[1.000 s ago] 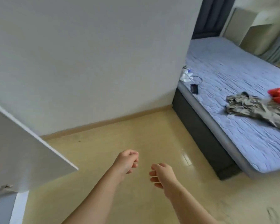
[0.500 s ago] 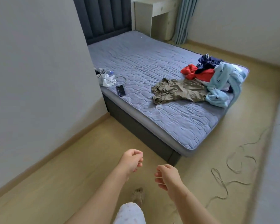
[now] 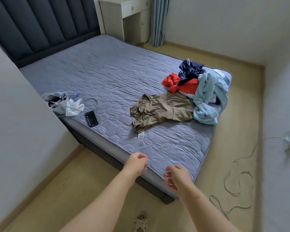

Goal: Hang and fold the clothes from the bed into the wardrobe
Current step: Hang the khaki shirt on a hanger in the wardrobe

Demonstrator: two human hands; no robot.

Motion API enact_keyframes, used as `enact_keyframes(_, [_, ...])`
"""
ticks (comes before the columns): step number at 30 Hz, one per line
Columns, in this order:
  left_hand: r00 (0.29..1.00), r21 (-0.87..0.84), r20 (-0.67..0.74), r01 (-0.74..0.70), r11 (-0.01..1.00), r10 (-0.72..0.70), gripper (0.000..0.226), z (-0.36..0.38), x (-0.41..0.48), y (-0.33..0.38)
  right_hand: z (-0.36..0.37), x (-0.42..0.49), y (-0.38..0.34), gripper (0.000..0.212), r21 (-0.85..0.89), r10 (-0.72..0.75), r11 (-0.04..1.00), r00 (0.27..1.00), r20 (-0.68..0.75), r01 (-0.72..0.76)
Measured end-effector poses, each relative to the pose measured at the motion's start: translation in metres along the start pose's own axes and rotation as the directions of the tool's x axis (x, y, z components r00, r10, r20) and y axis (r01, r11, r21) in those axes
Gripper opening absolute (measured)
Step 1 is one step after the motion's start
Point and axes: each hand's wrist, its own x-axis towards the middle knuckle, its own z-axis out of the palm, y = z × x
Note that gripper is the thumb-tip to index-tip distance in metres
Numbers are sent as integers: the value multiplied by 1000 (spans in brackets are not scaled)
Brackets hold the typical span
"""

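Observation:
A bed (image 3: 107, 77) with a grey-blue quilted mattress fills the middle of the view. On its right part lies an olive-brown garment (image 3: 162, 109), spread flat. Behind it are a red garment (image 3: 174, 82), a dark navy garment (image 3: 190, 70) and a light blue fleece garment (image 3: 208, 96), heaped together at the bed's right corner. My left hand (image 3: 137, 163) and my right hand (image 3: 176, 177) hover over the bed's near edge, fingers loosely curled, holding nothing. The wardrobe is out of view.
A black phone (image 3: 91, 119), a grey bag (image 3: 57, 101) with white paper and a cable lie on the bed's left side. A white desk (image 3: 124, 15) and a curtain stand behind. Loose cord (image 3: 236, 181) trails on the floor at right. A wall (image 3: 15, 123) is at left.
The view has swung from the wall and wardrobe door toward the bed, and I have come closer to it. Both hands stay empty and now reach the bed's near edge.

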Motion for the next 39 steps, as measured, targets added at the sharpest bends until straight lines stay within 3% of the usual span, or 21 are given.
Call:
enact_keyframes(4, [1000,9,9,28,1000,-28,9,9,39,32,-6,35,-33,12,27,25,999,1000,12,-25])
enact_keyframes(12, [992,12,-103,74,997,-73,13,52,138,83,-48,140,-102,13,-31,88,996,994,60,-87])
enact_keyframes(22, [931,-155,-239,242,958,-274,22,159,265,148,-139,309,-209,13,-339,141,937,979,147,-84])
enact_keyframes(27, [893,-178,-269,322,930,-361,22,187,344,150,-139,397,-217,14,-424,180,901,969,172,-92])
enact_keyframes(32, [842,-231,-257,423,876,-474,21,211,439,133,-135,481,-206,14,-403,232,903,957,172,-147])
enact_keyframes(35, [822,-113,-251,500,858,-512,21,223,497,116,-136,526,-188,15,-411,261,894,952,157,-178])
enact_keyframes(37, [801,-213,-232,512,832,-552,30,235,531,111,-138,551,-173,16,-431,283,880,949,140,-199])
enact_keyframes(39, [765,-527,-182,454,718,-618,36,244,557,113,-142,567,-161,18,-438,312,869,942,121,-231])
